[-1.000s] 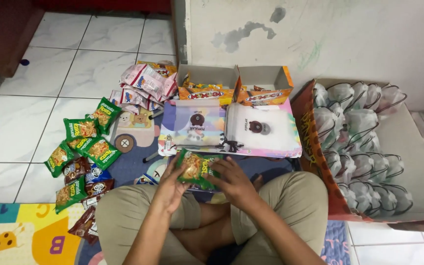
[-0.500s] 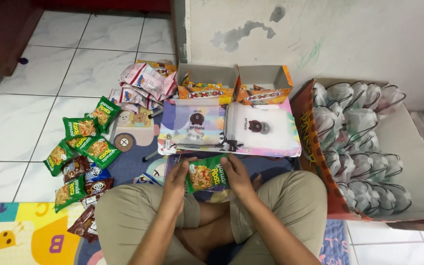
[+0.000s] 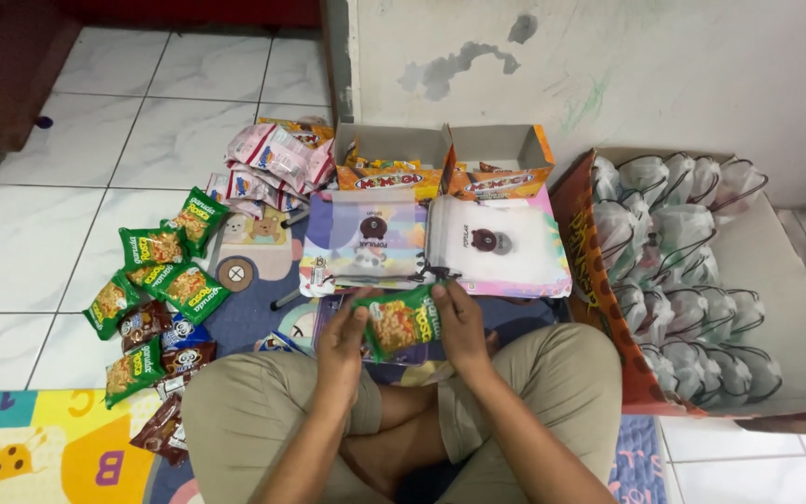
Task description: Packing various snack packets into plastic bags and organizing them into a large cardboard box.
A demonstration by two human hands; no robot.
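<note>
I sit cross-legged on the floor and hold a green snack packet (image 3: 399, 322) in front of my knees. My left hand (image 3: 344, 341) grips its left side and my right hand (image 3: 460, 323) grips its right side. Just beyond the packet lie two flat drawstring pouches, a pastel one (image 3: 366, 238) and a white one (image 3: 501, 245), side by side.
More green snack packets (image 3: 165, 271) and brown ones (image 3: 156, 322) lie scattered at my left, with pink packets (image 3: 277, 159) further back. Two open orange boxes (image 3: 445, 159) stand against the wall. A large cardboard box (image 3: 795, 317) at my right holds several filled pouches (image 3: 683, 271).
Both hands have lowered the green packet slightly toward my lap and turned it flatter, left hand sliding to its left edge.
</note>
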